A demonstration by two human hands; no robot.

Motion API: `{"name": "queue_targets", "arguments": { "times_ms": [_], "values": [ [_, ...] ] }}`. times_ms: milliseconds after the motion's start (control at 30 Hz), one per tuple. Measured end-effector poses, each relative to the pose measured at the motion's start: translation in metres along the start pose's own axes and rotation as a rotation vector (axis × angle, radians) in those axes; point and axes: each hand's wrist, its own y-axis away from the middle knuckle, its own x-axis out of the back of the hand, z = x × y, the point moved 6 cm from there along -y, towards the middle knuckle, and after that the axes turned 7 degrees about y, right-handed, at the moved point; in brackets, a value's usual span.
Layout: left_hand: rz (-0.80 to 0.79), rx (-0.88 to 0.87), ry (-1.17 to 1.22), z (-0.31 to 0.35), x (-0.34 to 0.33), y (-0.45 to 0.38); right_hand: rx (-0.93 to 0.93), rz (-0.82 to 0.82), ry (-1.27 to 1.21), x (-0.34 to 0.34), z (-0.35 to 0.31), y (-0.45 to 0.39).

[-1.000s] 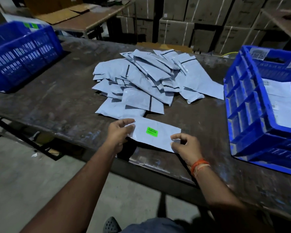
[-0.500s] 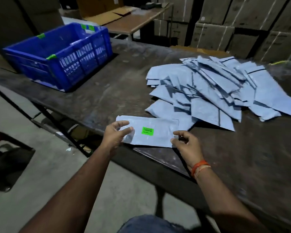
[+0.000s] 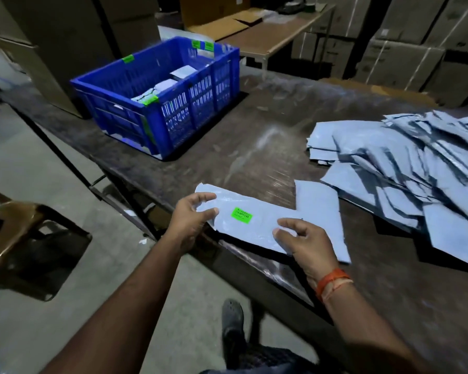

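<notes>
A flat grey mailer bag (image 3: pixel 257 225) with a bright green sticker (image 3: pixel 241 215) is held just above the near edge of the dark table (image 3: pixel 254 136). My left hand (image 3: pixel 189 217) pinches its left end between thumb and fingers. My right hand (image 3: pixel 305 241), with an orange thread at the wrist, pinches its right end. A blue plastic crate (image 3: pixel 162 103) stands at the far left of the table and holds a few pale packets. A loose pile of similar grey mailer bags (image 3: pixel 416 168) spreads over the right side of the table.
A brown chair (image 3: pixel 25 233) stands on the concrete floor at the left. My shoe (image 3: pixel 233 319) shows below the table edge. Stacked cardboard boxes (image 3: pixel 400 41) and a second table (image 3: pixel 276 33) with flattened cartons fill the background.
My view has swung left, so the left crate is now central and the right crate is out of sight. The mailer bag has travelled left along the table edge, still held by both hands.
</notes>
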Motion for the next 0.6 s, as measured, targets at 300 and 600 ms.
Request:
{"name": "queue_targets", "arguments": {
  "times_ms": [300, 600],
  "values": [
    [-0.091, -0.049, -0.059, 0.082, 0.046, -0.159, 0.103, 0.039, -0.086, -0.079, -0.072, -0.125],
    [-0.271, -0.136, -0.186, 0.186, 0.064, -0.273, 0.124, 0.107, -0.252, -0.114, -0.152, -0.209]
  ]
}}
